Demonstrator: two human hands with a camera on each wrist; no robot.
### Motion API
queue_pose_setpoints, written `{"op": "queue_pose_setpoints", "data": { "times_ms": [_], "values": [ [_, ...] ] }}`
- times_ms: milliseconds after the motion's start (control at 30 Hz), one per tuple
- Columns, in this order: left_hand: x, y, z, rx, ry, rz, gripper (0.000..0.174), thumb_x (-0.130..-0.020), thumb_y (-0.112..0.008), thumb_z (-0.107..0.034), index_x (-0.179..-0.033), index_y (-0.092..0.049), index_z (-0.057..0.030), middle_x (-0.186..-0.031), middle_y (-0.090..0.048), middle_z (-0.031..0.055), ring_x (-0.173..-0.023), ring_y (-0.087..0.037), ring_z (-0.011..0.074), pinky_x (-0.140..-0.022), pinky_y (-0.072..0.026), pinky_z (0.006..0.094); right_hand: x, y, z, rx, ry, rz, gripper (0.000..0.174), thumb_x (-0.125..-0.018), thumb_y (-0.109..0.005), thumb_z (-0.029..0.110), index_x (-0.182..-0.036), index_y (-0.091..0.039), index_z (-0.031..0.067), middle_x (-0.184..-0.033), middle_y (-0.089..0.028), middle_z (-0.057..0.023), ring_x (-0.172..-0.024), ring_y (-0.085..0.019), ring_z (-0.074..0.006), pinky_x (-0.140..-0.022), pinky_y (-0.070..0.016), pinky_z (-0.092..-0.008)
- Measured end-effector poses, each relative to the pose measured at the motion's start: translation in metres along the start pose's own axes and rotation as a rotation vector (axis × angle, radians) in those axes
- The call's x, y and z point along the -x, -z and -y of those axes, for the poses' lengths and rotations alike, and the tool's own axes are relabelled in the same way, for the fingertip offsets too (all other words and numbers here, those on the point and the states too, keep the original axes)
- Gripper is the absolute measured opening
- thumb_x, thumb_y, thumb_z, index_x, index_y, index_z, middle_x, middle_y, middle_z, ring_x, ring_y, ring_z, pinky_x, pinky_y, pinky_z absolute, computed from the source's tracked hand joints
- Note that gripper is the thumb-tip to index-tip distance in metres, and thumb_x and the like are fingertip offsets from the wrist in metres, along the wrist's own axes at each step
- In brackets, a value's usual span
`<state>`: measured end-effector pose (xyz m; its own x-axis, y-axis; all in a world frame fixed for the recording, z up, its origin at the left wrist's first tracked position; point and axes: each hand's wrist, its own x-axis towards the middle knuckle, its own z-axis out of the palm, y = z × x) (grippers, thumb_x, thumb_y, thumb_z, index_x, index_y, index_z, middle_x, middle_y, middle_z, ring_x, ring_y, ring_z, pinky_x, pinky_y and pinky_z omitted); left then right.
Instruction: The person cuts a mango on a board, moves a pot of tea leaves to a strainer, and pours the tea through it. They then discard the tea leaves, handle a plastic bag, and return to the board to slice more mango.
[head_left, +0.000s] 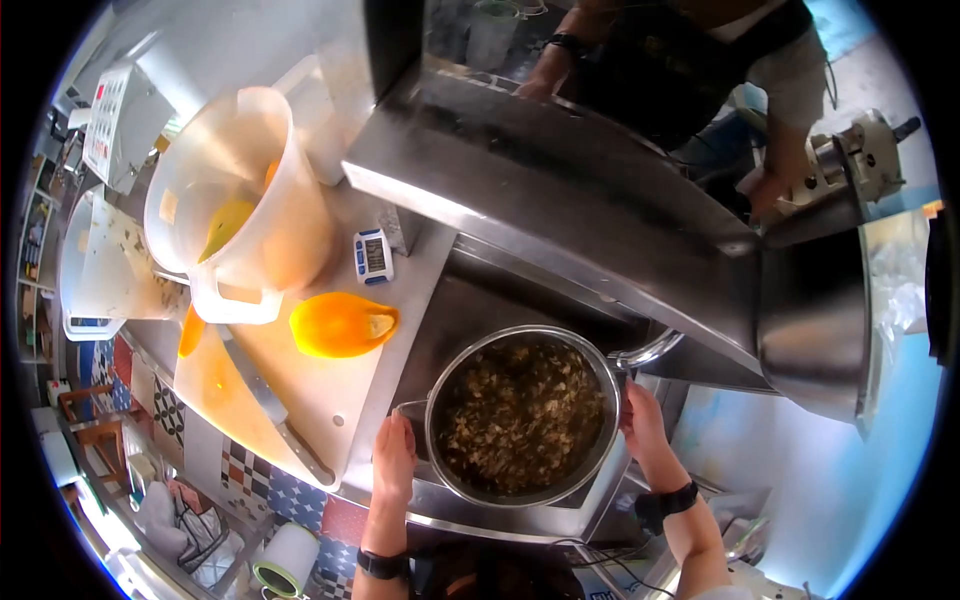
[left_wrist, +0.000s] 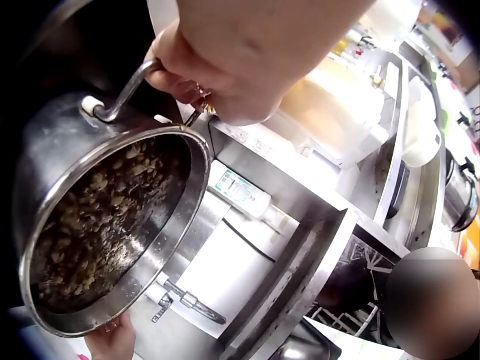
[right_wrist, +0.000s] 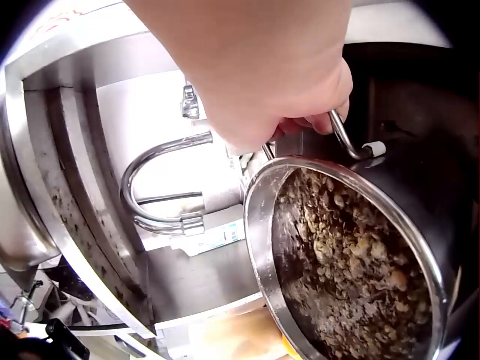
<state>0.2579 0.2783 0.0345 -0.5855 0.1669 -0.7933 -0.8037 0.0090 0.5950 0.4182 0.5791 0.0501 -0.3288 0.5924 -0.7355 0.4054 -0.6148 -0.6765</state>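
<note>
A round steel pot [head_left: 432, 455] holds dark liquid crowded with brown chopped pieces. Its left loop handle is gripped by my left hand [head_left: 394, 455], fingers curled round the metal, as the left wrist view shows for that hand [left_wrist: 225, 75]. On the opposite side my right hand [head_left: 645, 415] grips the other handle; in the right wrist view the hand [right_wrist: 285, 90] wraps over the bar [right_wrist: 341, 135]. The pot is over a dark recessed steel basin [head_left: 440, 320]. Whether its base touches anything is hidden.
Left of the pot, a cutting board [head_left: 310, 400] bears a knife [head_left: 262, 388] and a cut orange-yellow fruit [head_left: 335, 325]. Behind are a timer [head_left: 373, 257], a large plastic jug [head_left: 290, 235] and another tub [head_left: 110, 260]. A curved faucet [head_left: 655, 350] reaches the pot's right rim.
</note>
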Motion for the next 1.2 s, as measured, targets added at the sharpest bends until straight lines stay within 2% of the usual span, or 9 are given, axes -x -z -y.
{"op": "queue_pose_setpoints", "data": {
  "times_ms": [33, 133, 333, 433, 633, 733, 800, 1000, 1200],
  "values": [
    [0.003, -0.003, -0.003, -0.007, -0.011, 0.004, 0.031, -0.096, -0.042, -0.037, -0.076, -0.047, -0.0138, -0.061, -0.032, -0.0074, -0.05, -0.027, 0.0024, -0.043, -0.0192, 0.019, 0.009, 0.0, 0.004, -0.005, -0.016, -0.015, 0.023, -0.095, -0.048, 0.032, -0.081, -0.051, 0.0137, -0.059, -0.05, 0.0056, -0.047, -0.044, -0.0043, -0.042, -0.0286, -0.0201],
    [0.009, -0.005, -0.006, -0.032, -0.035, 0.014, 0.031, -0.096, -0.043, -0.039, -0.077, -0.044, -0.0139, -0.058, -0.028, -0.0085, -0.047, -0.022, 0.0017, -0.041, -0.0155, 0.0182, 0.012, 0.02, -0.008, -0.041, -0.016, 0.047, 0.024, -0.095, -0.048, 0.032, -0.079, -0.05, 0.0138, -0.058, -0.047, 0.0064, -0.047, -0.042, -0.0041, -0.043, -0.028, -0.0204],
    [0.023, -0.013, -0.009, -0.089, -0.033, 0.022, 0.03, -0.096, -0.043, -0.037, -0.078, -0.046, -0.0139, -0.059, -0.029, -0.0087, -0.047, -0.023, 0.0016, -0.042, -0.0159, 0.0181, 0.037, 0.035, -0.017, -0.069, 0.001, -0.022, 0.026, -0.095, -0.048, 0.03, -0.074, -0.045, 0.0154, -0.054, -0.032, 0.009, -0.045, -0.03, -0.0034, -0.042, -0.0246, -0.0211],
    [0.029, -0.014, -0.008, -0.093, -0.028, 0.057, 0.028, -0.096, -0.043, -0.035, -0.077, -0.047, -0.0142, -0.06, -0.03, -0.0087, -0.047, -0.023, 0.0015, -0.042, -0.0163, 0.0181, 0.046, 0.049, -0.022, -0.087, 0.025, -0.005, 0.025, -0.095, -0.048, 0.032, -0.076, -0.048, 0.0158, -0.059, -0.047, 0.0063, -0.048, -0.045, -0.0049, -0.041, -0.0292, -0.0194],
    [0.045, -0.023, -0.009, -0.118, -0.044, 0.112, 0.027, -0.096, -0.044, -0.034, -0.077, -0.046, -0.0145, -0.06, -0.03, -0.0085, -0.047, -0.024, 0.0015, -0.042, -0.0171, 0.0183, 0.067, 0.073, -0.032, -0.151, 0.054, -0.018, 0.025, -0.095, -0.048, 0.031, -0.076, -0.049, 0.0152, -0.062, -0.053, 0.0049, -0.048, -0.048, -0.0059, -0.039, -0.0295, -0.0196],
    [0.053, -0.028, -0.01, -0.107, -0.024, 0.139, 0.026, -0.096, -0.043, -0.032, -0.077, -0.047, -0.014, -0.061, -0.032, -0.0079, -0.048, -0.025, 0.0019, -0.043, -0.0181, 0.0187, 0.085, 0.069, -0.018, -0.13, 0.037, -0.087, 0.027, -0.095, -0.048, 0.028, -0.071, -0.042, 0.0162, -0.054, -0.028, 0.0085, -0.044, -0.027, -0.0035, -0.041, -0.023, -0.0207],
    [0.061, -0.029, -0.013, -0.103, -0.017, 0.162, 0.026, -0.096, -0.042, -0.029, -0.077, -0.049, -0.0127, -0.063, -0.036, -0.0068, -0.051, -0.029, 0.0023, -0.044, -0.0202, 0.0195, 0.096, 0.073, -0.013, -0.149, 0.044, -0.096, 0.028, -0.095, -0.048, 0.028, -0.07, -0.042, 0.0162, -0.055, -0.028, 0.0087, -0.045, -0.027, -0.0034, -0.042, -0.0228, -0.0209],
    [0.099, -0.036, -0.032, -0.102, -0.028, 0.231, 0.023, -0.095, -0.044, -0.03, -0.079, -0.048, -0.0139, -0.06, -0.03, -0.0087, -0.047, -0.025, 0.0016, -0.041, -0.0171, 0.0179, 0.141, 0.088, 0.01, -0.156, 0.09, -0.063, 0.028, -0.095, -0.048, 0.026, -0.07, -0.04, 0.0165, -0.056, -0.027, 0.0091, -0.046, -0.026, -0.0027, -0.042, -0.0228, -0.0211],
    [0.162, -0.005, -0.045, -0.061, -0.111, 0.237, 0.017, -0.095, -0.043, -0.022, -0.085, -0.05, -0.01, -0.063, -0.032, -0.0078, -0.053, -0.026, 0.0024, -0.046, -0.0202, 0.0186, 0.192, 0.08, 0.034, -0.09, 0.195, 0.024, 0.022, -0.093, -0.049, 0.025, -0.072, -0.044, 0.0168, -0.055, -0.033, 0.0096, -0.045, -0.031, -0.0021, -0.04, -0.0236, -0.0188]
  ]
}}
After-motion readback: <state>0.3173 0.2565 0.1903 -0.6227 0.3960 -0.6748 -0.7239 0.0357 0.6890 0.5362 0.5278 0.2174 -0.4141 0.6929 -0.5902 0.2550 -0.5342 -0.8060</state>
